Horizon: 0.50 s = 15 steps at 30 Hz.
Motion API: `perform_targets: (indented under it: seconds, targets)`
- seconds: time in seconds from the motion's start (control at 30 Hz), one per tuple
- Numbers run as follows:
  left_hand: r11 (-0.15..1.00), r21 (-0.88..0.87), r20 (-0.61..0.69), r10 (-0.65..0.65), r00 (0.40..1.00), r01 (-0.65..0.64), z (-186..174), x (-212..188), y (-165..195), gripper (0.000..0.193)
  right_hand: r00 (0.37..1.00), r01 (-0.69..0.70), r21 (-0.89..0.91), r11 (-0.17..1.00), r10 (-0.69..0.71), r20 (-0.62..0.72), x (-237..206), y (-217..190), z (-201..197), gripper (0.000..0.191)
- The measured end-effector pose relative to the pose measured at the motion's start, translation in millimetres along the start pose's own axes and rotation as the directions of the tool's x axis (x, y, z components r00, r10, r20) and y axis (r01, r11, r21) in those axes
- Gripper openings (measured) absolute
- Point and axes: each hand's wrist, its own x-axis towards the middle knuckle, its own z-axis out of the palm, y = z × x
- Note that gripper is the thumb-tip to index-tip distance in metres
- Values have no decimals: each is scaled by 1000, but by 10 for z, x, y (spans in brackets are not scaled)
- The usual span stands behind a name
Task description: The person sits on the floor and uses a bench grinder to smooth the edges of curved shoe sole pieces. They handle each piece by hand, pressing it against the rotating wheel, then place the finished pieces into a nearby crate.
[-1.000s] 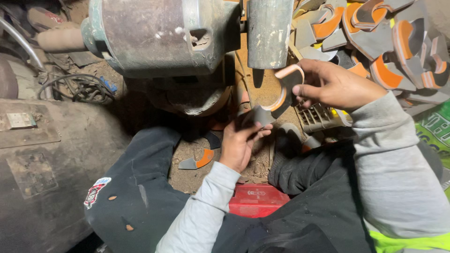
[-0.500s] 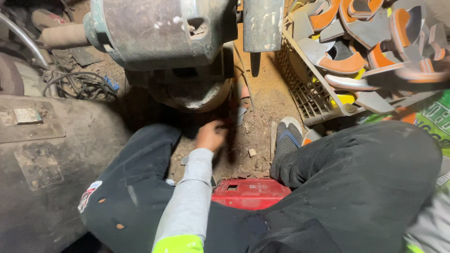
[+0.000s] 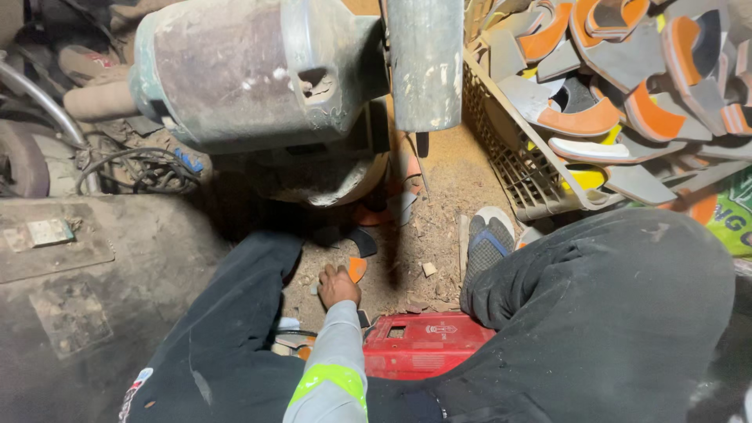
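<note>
My left hand (image 3: 338, 285) reaches down to the dusty floor between my legs. Its fingers close on a small orange and dark sole-shaped piece (image 3: 357, 269). Other dark and orange cut pieces (image 3: 395, 205) lie on the floor under the big grey grinding motor (image 3: 251, 70). Its grey wheel guard (image 3: 425, 63) hangs at top centre. My right hand is out of view. A plastic basket (image 3: 517, 168) at the right is heaped with grey and orange sole pieces (image 3: 619, 86).
I sit on a red crate (image 3: 427, 345), with dark trousers on both legs and a grey and blue shoe (image 3: 487, 244) beside the basket. A dusty metal slab (image 3: 86, 305) fills the left. Cables (image 3: 141, 168) and a pipe lie at back left.
My right hand, which held a sole piece near the wheel, has left the view. My left hand dropped from the wheel to the floor and now grips an orange piece.
</note>
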Motion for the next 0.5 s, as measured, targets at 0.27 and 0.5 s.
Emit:
perform_targets:
  seconds: [0.27, 0.5]
  targets:
    - [87, -868, 486, 355, 798, 490, -163, 236, 458, 44, 962, 268, -60, 962, -263, 78, -13, -842, -55, 44]
    - [-225, -586, 255, 861, 441, 778, -811, 125, 1076, 61, 786, 361, -131, 923, -225, 575, 330, -1746, 460, 49]
